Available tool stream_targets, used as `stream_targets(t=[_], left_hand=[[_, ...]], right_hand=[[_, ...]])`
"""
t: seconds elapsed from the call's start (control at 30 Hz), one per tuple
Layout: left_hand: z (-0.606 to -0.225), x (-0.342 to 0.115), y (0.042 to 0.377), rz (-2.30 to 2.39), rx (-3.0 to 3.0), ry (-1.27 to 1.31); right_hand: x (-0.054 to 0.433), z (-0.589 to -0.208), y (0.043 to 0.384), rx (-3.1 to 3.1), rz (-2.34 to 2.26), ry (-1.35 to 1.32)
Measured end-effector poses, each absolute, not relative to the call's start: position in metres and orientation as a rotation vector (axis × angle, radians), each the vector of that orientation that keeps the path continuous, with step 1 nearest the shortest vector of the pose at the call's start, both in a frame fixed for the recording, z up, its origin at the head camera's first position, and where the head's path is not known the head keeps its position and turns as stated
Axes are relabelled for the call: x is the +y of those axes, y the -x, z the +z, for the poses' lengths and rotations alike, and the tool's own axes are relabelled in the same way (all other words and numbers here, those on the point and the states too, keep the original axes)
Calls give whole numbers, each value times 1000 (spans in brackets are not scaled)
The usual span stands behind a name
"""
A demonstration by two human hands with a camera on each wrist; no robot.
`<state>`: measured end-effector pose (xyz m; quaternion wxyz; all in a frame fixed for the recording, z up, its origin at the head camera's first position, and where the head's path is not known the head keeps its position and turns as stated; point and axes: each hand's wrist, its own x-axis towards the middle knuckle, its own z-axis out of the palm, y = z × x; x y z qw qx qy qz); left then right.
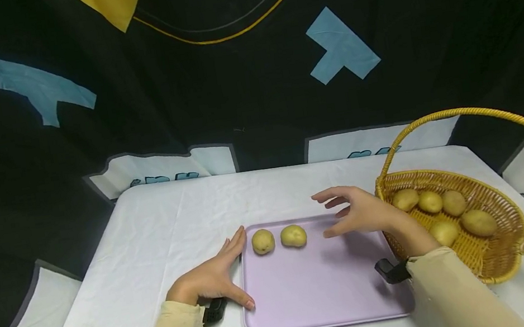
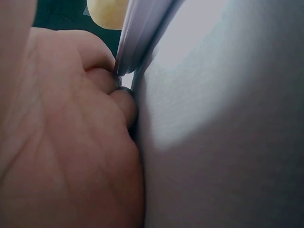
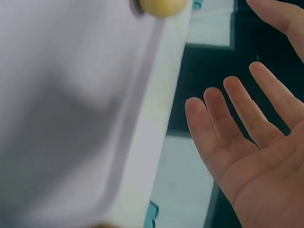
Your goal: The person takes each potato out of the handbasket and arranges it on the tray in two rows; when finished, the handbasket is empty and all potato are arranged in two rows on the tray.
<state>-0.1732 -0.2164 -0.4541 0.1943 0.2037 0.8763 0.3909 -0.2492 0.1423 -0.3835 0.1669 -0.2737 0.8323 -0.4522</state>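
Two yellow potatoes lie side by side near the far left of a lilac tray: a rounder potato (image 1: 263, 242) in the corner and a lumpier potato (image 1: 293, 236) beside it. The tray (image 1: 321, 290) lies flat on the table. My left hand (image 1: 215, 275) rests against the tray's left edge, fingers extended along it and thumb over the rim. In the left wrist view its palm (image 2: 71, 128) faces the tray's side. My right hand (image 1: 363, 210) hovers above the tray's far right part, fingers spread and holding nothing; the right wrist view shows its bare palm (image 3: 270, 171).
A yellow wicker basket (image 1: 506, 254) with a tall arched handle (image 1: 468, 111) stands right of the tray, holding several potatoes (image 1: 479, 223). My right forearm passes over its near left side. A white cloth (image 1: 150, 231) covers the table; a black patterned curtain (image 1: 242, 98) hangs behind.
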Motion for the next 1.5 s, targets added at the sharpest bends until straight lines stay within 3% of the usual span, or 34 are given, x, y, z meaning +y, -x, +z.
stream_targets(t=[0.7, 1.5], left_hand=[[-454, -220, 173, 1091, 2448, -548], [-453, -216, 173, 1115, 2435, -562]], right_hand=[[257, -344, 256, 2535, -1107, 677], [294, -376, 278, 2613, -840, 492]])
